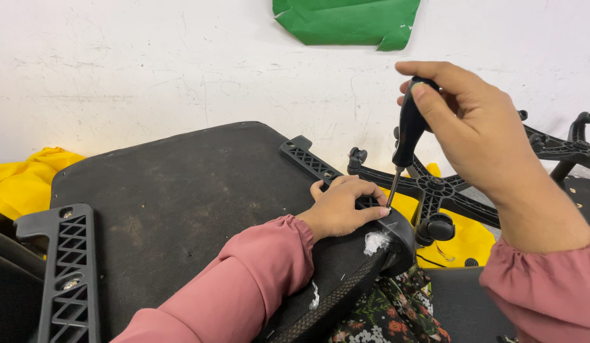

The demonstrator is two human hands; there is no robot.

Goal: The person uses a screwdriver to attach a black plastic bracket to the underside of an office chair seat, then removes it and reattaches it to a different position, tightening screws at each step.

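The screwdriver (406,136) stands almost upright in the right half of the frame, its long axis tipped slightly so that the black handle leans toward the upper right and the thin metal shaft runs down and a little left. Its tip meets the black plastic armrest bracket (320,168) right beside the left hand's fingertips (379,213), at the lower right corner of the overturned chair seat (180,203).

That corner of the seat lies close to the seat's rounded edge, where a scrap of clear plastic wrap (375,241) clings. To the right of the edge, the black five-star chair base (434,190) with its casters lies on yellow cloth (463,238), near the tool's tip. Above the handle there is open white wall (149,63), with a green sheet (349,22) at the top centre. A second bracket (69,273) sits at the lower left of the seat, well apart.

The right hand (479,133) comes in from the lower right, wrist bent upward, fingers curled and pressed around the top of the handle with the thumb laid along it. The left hand (342,206) reaches in from the bottom centre in a pink sleeve (244,286), lying palm down on the bracket, fingers folded over it and steadying it next to the shaft.
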